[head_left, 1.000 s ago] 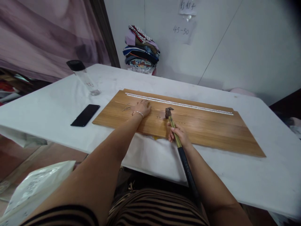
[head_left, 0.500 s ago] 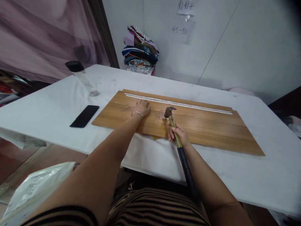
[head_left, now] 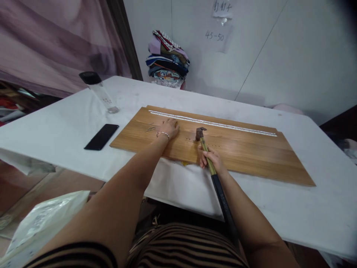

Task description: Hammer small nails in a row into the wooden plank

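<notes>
Over the wood-look board on the white table, going by the head cam, holding a hammer in the right hand, wrapping the fingers snugly and pretty high up around the yellowish-green handle, not far below the metal head. Laying the left hand flattish on the board, back up, loosely spreading the fingers, with nothing showing in its grasp. Guessing at a nose-heavy tool, stiff all the way along, hardly fragile; probably slipping a bit on the smooth bare section, likely gripping better on the black sleeve. So, recommending taking hold farther back for an easy swing, or choking up like this for control. As for looks, seeing rusty brown on the head, a thin tip poking out at the far side, then plain yellowish-green, then dark sleeve running back past the table edge beside the right forearm. Not telling from this angle about contact between head and board. Also spotting a row of dark specks near the head, and slim nail-like bits lying loose just beside the left wrist, probably rolling easily, so watching out for those.
</notes>
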Tool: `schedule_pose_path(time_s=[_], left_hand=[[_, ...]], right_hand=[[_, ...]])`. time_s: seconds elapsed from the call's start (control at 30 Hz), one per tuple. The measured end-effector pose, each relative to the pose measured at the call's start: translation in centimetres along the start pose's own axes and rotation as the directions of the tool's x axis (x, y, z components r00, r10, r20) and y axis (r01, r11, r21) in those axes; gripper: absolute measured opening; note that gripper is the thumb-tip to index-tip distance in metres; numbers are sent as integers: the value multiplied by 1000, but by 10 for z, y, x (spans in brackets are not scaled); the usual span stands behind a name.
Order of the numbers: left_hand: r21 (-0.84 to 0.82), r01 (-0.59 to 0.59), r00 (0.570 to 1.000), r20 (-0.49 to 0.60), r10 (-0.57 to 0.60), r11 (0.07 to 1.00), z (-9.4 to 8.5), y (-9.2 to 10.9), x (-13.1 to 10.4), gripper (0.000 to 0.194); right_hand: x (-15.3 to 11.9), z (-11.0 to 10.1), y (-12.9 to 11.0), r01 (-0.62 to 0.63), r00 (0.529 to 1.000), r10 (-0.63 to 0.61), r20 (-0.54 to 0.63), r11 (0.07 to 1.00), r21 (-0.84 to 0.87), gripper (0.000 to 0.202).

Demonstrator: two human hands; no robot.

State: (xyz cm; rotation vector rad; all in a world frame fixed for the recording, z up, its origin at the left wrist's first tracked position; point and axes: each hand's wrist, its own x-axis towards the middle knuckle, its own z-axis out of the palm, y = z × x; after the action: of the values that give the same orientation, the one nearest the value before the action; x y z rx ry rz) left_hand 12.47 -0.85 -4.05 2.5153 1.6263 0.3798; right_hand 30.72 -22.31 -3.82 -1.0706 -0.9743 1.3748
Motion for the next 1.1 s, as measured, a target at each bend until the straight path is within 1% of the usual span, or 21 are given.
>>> schedule_pose_path(time_s=[0.1, 0.2, 0.37, 0.53, 0.67, 0.83, 1.0, 1.1], left_hand=[[-5, 2, 1000, 3, -2, 1000, 0, -1, 0, 40], [-5, -2, 1000, 12, 2, 1000, 0, 0, 0, 41], [3, 1, 1000, 12, -1, 1000, -2, 1, -1, 41], [14, 6, 1000, 9, -6, 1000, -3, 3, -2, 41], [-4, -3, 1000, 0, 3, 1000, -1, 1, -1, 40], [-6, -4, 1000, -8, 4, 1000, 1, 0, 0, 39], [-4, -5, 1000, -8, 5, 1000, 1, 0, 0, 38], [-10, -6, 1000, -10, 6, 1000, 1, -1, 0, 39]], right_hand=[[0, 0, 0, 6, 1000, -6, 12, 1000, 5, 32], [0, 0, 1, 23, 1000, -23, -6, 1000, 18, 33], [1, -1, 1, -3, 1000, 3, -1, 1000, 11, 33], [0, 1, 1, 31, 999, -30, -11, 999, 43, 33], [0, 1, 1, 8, 1000, -8, -3, 999, 35, 31], [0, 0, 1, 25, 1000, -24, -12, 999, 48, 32], [0, -1, 1, -8, 1000, 7, 16, 1000, 20, 32], [0, -1, 1, 3, 1000, -3, 7, 1000, 22, 32]])
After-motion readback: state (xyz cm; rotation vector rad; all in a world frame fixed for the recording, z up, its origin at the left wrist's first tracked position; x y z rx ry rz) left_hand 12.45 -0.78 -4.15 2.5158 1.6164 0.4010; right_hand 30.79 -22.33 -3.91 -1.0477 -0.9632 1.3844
